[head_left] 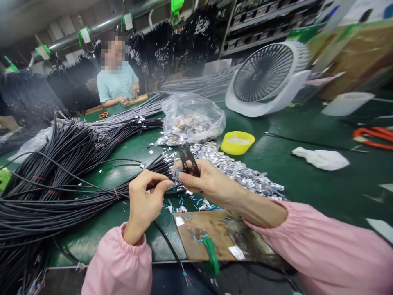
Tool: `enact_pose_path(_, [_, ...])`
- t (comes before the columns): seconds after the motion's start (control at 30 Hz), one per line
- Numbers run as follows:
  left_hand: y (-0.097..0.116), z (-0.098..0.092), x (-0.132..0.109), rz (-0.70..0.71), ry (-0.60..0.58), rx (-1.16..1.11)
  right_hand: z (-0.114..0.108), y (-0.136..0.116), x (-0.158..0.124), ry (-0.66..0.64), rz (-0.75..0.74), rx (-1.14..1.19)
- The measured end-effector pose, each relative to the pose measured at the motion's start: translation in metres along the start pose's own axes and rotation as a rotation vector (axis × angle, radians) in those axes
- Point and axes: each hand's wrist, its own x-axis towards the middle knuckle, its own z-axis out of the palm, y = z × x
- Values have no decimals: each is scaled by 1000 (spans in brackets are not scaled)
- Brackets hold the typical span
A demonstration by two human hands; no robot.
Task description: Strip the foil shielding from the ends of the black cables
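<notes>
Thumb and forefinger of my left hand (145, 196) pinch a black cable close to its stripped end, where thin coloured wires (175, 175) show. My right hand (211, 180) meets it there, holding dark snips (190, 160) with the blades pointing up and away. The right thumb and forefinger press at the wire end; foil or clear wrap seems to be between them. Behind both hands lies a heap of silver foil scraps (245, 174). Below the left hand, a black cable (168, 239) hangs over the table edge with its coloured wires bare.
Large bundles of black cable (70, 159) fill the left. A clear bag of scraps (192, 119), a yellow container (238, 142) and a white fan (267, 78) stand beyond. A worn board (202, 237) lies at the front edge. A person (116, 78) works across the table.
</notes>
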Motion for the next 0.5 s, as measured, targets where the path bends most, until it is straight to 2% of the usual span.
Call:
enact_pose_path(0.07, [-1, 1, 0, -8, -35, 24, 2, 2, 2, -37, -16, 43])
enact_pose_path(0.17, [-3, 2, -1, -65, -86, 35, 3, 3, 5, 6, -175, -94])
enact_pose_path(0.27, [-3, 2, -1, -119, -113, -6, 2, 4, 6, 77, -352, -344])
enact_pose_path(0.4, [0, 3, -3, -99, -80, 34, 1, 9, 1, 230, -576, -773])
enact_pose_path(0.5, [4, 3, -2, -66, -34, 118, 1, 11, -1, 319, -643, -1008])
